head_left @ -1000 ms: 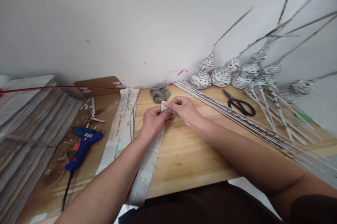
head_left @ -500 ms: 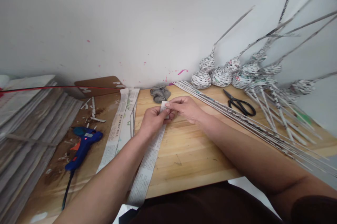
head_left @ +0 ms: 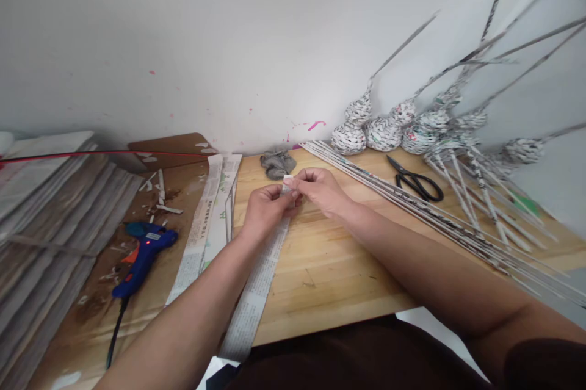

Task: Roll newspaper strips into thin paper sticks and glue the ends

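A long strip of newspaper [head_left: 260, 277] runs from the table's front edge up to my hands, its far end rising between my fingers. My left hand [head_left: 268, 210] is closed on the strip near that end, thumb on top. Pinching the tip from the right is my right hand [head_left: 318, 188], its thumb and forefinger meeting the left thumb. The fingers hide part of the strip's end, so how it is folded there cannot be made out. Just behind the hands lies a crumpled grey cloth [head_left: 278, 163]. More newspaper strips [head_left: 208, 216] lie left of my left forearm.
A blue glue gun [head_left: 144, 259] with a lit red light lies left, beside a newspaper stack [head_left: 55, 243]. Rolled paper sticks [head_left: 389, 191] and black scissors [head_left: 416, 181] lie right. Woven paper gourd shapes [head_left: 348, 138] with long stems stand against the wall.
My right hand's fingers have curled slightly at the strip's tip, and less of the tip shows. The strip and both arms stay almost in place.
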The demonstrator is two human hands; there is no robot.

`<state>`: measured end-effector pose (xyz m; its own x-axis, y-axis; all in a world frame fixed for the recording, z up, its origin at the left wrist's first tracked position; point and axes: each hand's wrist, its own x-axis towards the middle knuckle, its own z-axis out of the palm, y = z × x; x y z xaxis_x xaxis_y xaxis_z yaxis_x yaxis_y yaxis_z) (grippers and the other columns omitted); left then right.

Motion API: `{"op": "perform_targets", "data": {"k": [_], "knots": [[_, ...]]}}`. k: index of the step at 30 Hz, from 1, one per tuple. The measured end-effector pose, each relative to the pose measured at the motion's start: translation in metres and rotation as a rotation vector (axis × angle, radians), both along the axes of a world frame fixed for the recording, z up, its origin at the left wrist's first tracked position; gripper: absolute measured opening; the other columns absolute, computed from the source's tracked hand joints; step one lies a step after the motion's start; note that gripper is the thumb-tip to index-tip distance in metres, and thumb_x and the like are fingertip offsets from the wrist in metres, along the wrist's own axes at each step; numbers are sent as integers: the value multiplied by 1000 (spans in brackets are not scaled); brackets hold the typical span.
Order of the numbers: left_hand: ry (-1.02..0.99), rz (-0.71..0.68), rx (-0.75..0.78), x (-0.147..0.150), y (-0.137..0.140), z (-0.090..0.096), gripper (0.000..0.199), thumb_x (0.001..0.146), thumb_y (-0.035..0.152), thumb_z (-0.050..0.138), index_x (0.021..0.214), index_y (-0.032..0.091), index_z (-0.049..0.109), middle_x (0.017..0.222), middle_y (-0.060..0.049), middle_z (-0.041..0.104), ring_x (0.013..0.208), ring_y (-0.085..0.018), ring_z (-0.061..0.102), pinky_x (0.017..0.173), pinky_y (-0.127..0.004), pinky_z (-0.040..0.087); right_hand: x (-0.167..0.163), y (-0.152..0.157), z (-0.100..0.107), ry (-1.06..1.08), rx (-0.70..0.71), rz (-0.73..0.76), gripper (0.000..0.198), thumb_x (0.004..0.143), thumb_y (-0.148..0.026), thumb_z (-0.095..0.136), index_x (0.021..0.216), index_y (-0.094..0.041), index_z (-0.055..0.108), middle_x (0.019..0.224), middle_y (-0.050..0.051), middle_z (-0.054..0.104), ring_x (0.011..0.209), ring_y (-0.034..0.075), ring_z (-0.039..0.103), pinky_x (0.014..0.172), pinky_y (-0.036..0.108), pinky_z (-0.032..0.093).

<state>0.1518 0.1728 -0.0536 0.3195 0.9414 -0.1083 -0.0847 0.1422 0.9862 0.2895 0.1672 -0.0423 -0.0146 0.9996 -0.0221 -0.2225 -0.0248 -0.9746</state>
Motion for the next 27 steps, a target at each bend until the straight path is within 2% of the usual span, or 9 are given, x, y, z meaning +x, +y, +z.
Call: {"op": "perform_targets", "data": {"k": [3, 8, 10, 15, 22, 27], "knots": [[1, -16, 14, -1, 0, 0, 30, 67, 40, 78, 75, 12, 70, 73, -5, 68, 72, -16, 64, 64, -28, 55, 2, 0, 1, -44, 32, 7, 37, 62, -46, 79, 62, -16, 57, 53, -3, 59, 45, 9, 52, 46, 23, 44], [1, -1, 6, 0, 0, 0, 32, 64, 42, 79, 74, 13, 70, 72, -4, 68, 70, -16, 63, 68, -31, 55, 9, 2, 2, -135, 78, 118, 33, 68, -45, 74, 67, -14, 64, 56, -2, 60, 50, 9, 54, 49, 21, 44], [24, -17, 14, 0, 0, 1, 32, 63, 42, 80, 74, 13, 71, 72, -4, 68, 69, -16, 62, 68, -30, 54, 9, 2, 2, -137, 85, 87, 31, 68, -43, 74, 63, -14, 64, 54, -2, 59, 48, 8, 53, 48, 21, 42], [61, -53, 9, 2, -1, 3, 30, 63, 41, 80, 73, 13, 72, 74, -5, 69, 70, -16, 62, 70, -30, 53, 5, 2, 2, -51, -6, 5, 34, 61, -43, 79, 59, -15, 61, 50, -3, 57, 42, 8, 51, 42, 21, 41], [24, -107, 11, 2, -3, 3, 29, 67, 41, 77, 75, 13, 72, 75, -5, 69, 71, -15, 62, 70, -28, 53, 5, 1, 1, -33, -28, 13, 40, 62, -48, 79, 59, -16, 55, 47, -3, 56, 37, 10, 51, 36, 22, 41], [-11, -79, -14, 1, -3, 6, 29, 65, 39, 78, 77, 13, 72, 75, -5, 69, 73, -16, 63, 71, -28, 53, 13, 3, 6, -82, -12, 150, 38, 63, -48, 78, 69, -14, 63, 55, -1, 62, 45, 9, 55, 46, 22, 46]]}}
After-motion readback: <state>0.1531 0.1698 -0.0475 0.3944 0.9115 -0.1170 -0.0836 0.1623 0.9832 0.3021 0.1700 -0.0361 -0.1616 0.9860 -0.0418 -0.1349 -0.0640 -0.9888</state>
